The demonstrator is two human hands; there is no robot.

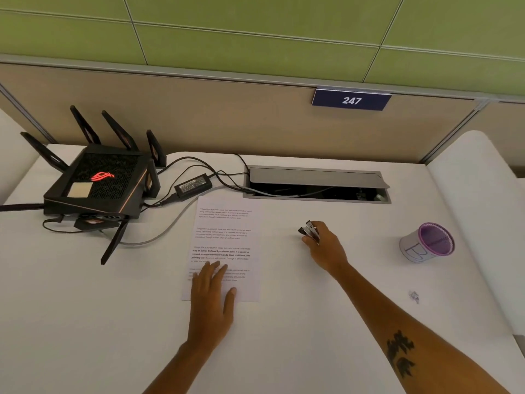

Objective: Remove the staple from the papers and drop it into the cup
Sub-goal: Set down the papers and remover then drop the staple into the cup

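Note:
The printed papers [227,223] lie flat on the white desk, a little left of centre. My left hand [211,297] rests palm down on their lower part, fingers spread. To the right of the sheets, my right hand [324,245] grips a black and metal staple remover [308,231] just above the desk. The staple itself is too small to make out. A white cup with a purple rim and inside [427,242] stands upright at the far right.
A black router with antennas [96,186], a power brick [191,185] and cables fill the back left. An open cable hatch [316,184] is set into the desk behind the papers. A small crumpled scrap [414,296] lies at the right.

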